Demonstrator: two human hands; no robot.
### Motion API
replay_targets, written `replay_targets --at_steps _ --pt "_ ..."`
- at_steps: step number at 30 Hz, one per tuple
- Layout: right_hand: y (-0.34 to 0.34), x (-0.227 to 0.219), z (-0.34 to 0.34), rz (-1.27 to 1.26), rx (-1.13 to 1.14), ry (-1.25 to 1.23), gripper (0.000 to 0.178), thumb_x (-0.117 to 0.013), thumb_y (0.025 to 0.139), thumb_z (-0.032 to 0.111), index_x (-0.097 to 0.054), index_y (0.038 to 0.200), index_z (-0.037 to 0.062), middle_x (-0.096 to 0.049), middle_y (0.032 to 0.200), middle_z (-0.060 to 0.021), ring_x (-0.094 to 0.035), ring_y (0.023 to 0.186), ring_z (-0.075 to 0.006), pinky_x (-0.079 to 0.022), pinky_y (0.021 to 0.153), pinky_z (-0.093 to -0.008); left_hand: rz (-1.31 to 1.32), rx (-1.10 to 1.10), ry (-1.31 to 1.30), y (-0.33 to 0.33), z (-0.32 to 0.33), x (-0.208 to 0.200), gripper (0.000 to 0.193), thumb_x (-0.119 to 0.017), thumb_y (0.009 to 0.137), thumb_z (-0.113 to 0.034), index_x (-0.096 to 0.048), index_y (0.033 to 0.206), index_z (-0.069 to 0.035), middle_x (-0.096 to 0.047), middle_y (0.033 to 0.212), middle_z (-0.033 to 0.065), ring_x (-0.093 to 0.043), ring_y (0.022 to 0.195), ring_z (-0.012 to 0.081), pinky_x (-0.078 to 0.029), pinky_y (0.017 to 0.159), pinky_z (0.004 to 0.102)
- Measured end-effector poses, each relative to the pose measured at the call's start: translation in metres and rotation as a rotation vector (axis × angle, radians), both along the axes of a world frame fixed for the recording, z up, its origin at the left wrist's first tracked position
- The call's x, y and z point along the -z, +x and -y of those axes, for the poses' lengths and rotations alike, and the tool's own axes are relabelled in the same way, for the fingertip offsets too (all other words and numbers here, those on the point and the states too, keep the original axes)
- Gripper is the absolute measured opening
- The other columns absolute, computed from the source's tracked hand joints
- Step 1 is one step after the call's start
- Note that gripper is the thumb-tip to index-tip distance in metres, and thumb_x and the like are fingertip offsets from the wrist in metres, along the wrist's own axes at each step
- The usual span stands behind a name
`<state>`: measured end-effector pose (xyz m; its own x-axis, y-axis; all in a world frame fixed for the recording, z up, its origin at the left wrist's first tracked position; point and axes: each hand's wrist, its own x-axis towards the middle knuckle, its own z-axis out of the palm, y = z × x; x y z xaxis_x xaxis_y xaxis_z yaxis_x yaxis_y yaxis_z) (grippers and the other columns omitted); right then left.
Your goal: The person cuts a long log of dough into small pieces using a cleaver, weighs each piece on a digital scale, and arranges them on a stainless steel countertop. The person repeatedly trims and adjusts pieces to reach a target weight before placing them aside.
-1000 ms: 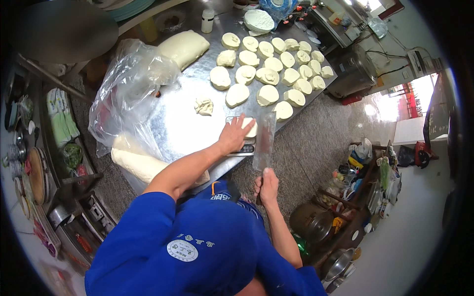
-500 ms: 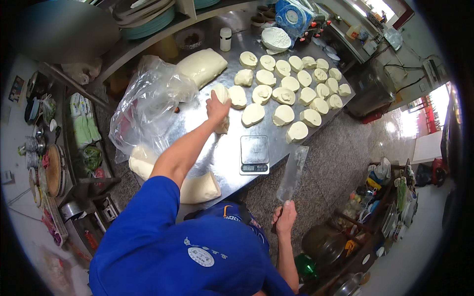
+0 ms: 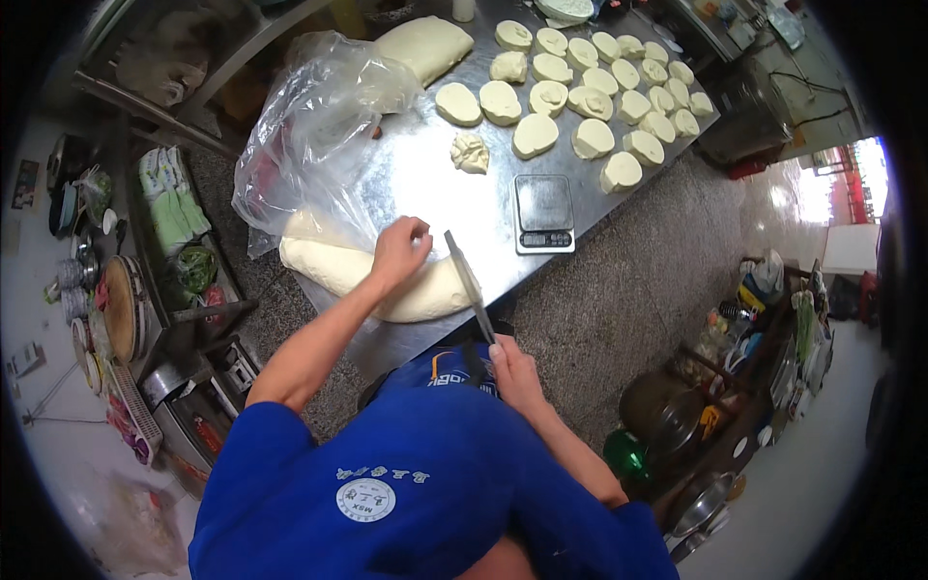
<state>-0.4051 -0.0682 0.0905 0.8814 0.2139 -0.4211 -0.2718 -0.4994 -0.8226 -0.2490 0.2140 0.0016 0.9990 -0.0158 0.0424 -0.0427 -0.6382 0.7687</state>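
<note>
A long pale dough log [image 3: 425, 295] lies along the near edge of the steel table, its left part by the plastic sheet. My left hand [image 3: 400, 251] is over the log's far side, fingers curled in with nothing seen in them; whether it touches the dough I cannot tell. In my right hand [image 3: 516, 372] is the handle of a broad-bladed knife [image 3: 467, 278]. Its blade stands edge-on at the log's right cut end. Beyond my hands sit a crumpled dough lump [image 3: 470, 153] and a thick dough slice [image 3: 457, 104].
Several rows of dough slices [image 3: 592, 102] cover the far right of the table. A digital scale [image 3: 543, 203] stands at the right edge. Clear plastic sheeting [image 3: 319, 135] spreads at the left, beside a large dough mass [image 3: 425, 48]. Shelves [image 3: 208, 309] flank the left side.
My left hand has left a dough slice beside the others and come back to the log. My right hand has swung the knife leftward from over the floor to the log's end.
</note>
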Motion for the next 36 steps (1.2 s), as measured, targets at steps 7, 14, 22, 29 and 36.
replay_targets --at_steps 7,14,22,29,36 --pt "-0.034 -0.014 -0.023 -0.003 -0.033 -0.105 0.035 -0.047 0.11 0.03 -0.056 0.131 0.0028 -0.074 0.099 -0.0271 -0.071 0.093 -0.0469 -0.056 0.082 -0.0517 0.264 0.448 0.097 -0.086 0.016 -0.034 0.032 -0.074 0.078 -0.009 -0.068 0.108 -0.001 -0.063 0.118 0.0162 -0.058 0.112 0.0386 -0.048 0.096 0.0475" --pt "-0.04 -0.02 -0.029 0.032 -0.096 -0.305 0.034 -0.046 0.109 0.031 -0.055 0.126 0.0027 -0.072 0.088 -0.0272 -0.069 0.086 -0.0498 -0.053 0.078 -0.0589 0.218 0.567 0.251 -0.089 0.013 -0.028 0.033 -0.071 0.078 -0.009 -0.066 0.109 -0.003 -0.06 0.121 0.0157 -0.054 0.116 0.0357 -0.044 0.098 0.0463" --pt "0.022 0.013 -0.055 0.034 -0.114 -0.273 0.033 -0.045 0.109 0.032 -0.055 0.117 0.0018 -0.069 0.085 -0.0325 -0.067 0.083 -0.0546 -0.051 0.077 -0.0633 0.289 0.557 0.237 -0.085 0.014 -0.026 0.031 -0.069 0.078 -0.008 -0.065 0.109 -0.003 -0.06 0.112 0.0133 -0.054 0.11 0.034 -0.044 0.094 0.0452" --pt "0.006 0.04 -0.063 0.077 -0.129 -0.424 0.035 -0.046 0.108 0.031 -0.054 0.114 -0.0019 -0.068 0.083 -0.0347 -0.067 0.082 -0.0552 -0.051 0.077 -0.0647 0.277 0.488 0.218 -0.091 0.017 -0.019 0.036 -0.072 0.074 -0.006 -0.065 0.109 -0.002 -0.061 0.118 0.0151 -0.054 0.113 0.0367 -0.045 0.097 0.047" --pt "0.027 0.084 -0.069 0.172 -0.075 -0.319 0.035 -0.046 0.109 0.033 -0.057 0.113 0.0001 -0.068 0.081 -0.0331 -0.065 0.081 -0.056 -0.05 0.075 -0.0638 0.209 0.437 0.124 -0.096 0.018 -0.022 0.045 -0.067 0.078 -0.004 -0.064 0.123 0.001 -0.063 0.127 0.0173 -0.054 0.122 0.0385 -0.043 0.105 0.0486"
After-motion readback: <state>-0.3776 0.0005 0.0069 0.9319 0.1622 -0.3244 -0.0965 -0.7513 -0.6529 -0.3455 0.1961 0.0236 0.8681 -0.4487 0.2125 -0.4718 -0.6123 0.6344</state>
